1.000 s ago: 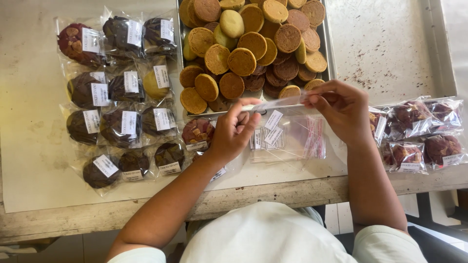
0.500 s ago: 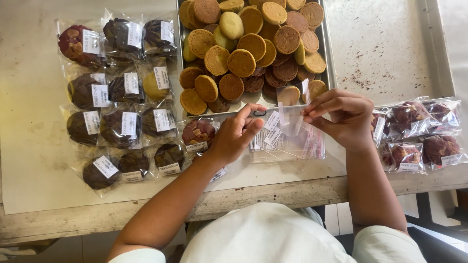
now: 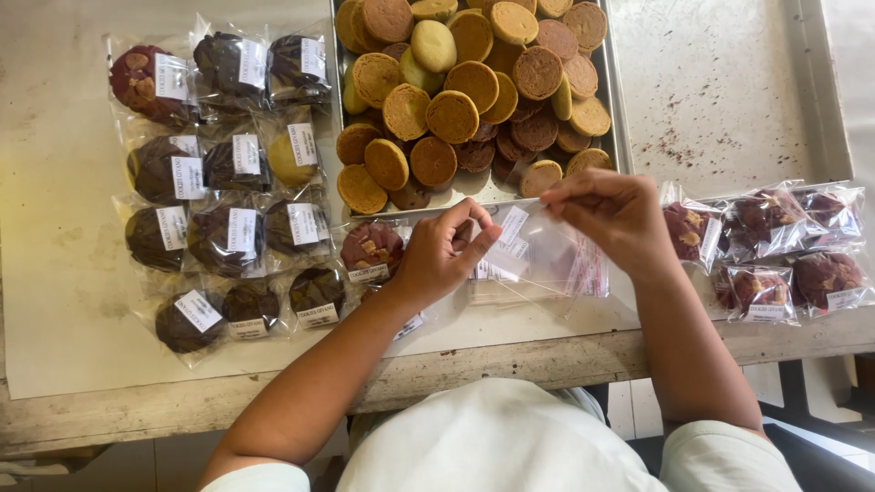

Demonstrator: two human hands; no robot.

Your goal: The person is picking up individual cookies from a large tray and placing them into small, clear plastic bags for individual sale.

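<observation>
Since half a second ago, both hands have drawn slightly closer over the clear bag, and its top edge sits a little higher between them. From the left I see rows of bagged dark cookies (image 3: pixel 228 182) with white labels on the pale table (image 3: pixel 64 273), reaching toward its left edge. Next comes my left hand (image 3: pixel 442 255), fingers pinched on the left top corner of the clear plastic bag (image 3: pixel 538 260); a wrapped reddish cookie (image 3: pixel 372 251) lies just beside that wrist. The bag hangs between the two hands, above a stack of clear bags near the table's front edge; I cannot tell bag from stack where they overlap. Behind it, the metal tray (image 3: pixel 615 109) of round tan and brown cookies is cut off at the top. My right hand (image 3: pixel 615 214) is closed on the bag's right top corner. Farther right, wrapped reddish cookies (image 3: pixel 775 246) lie near the front right edge, partly hidden by my forearm.
</observation>
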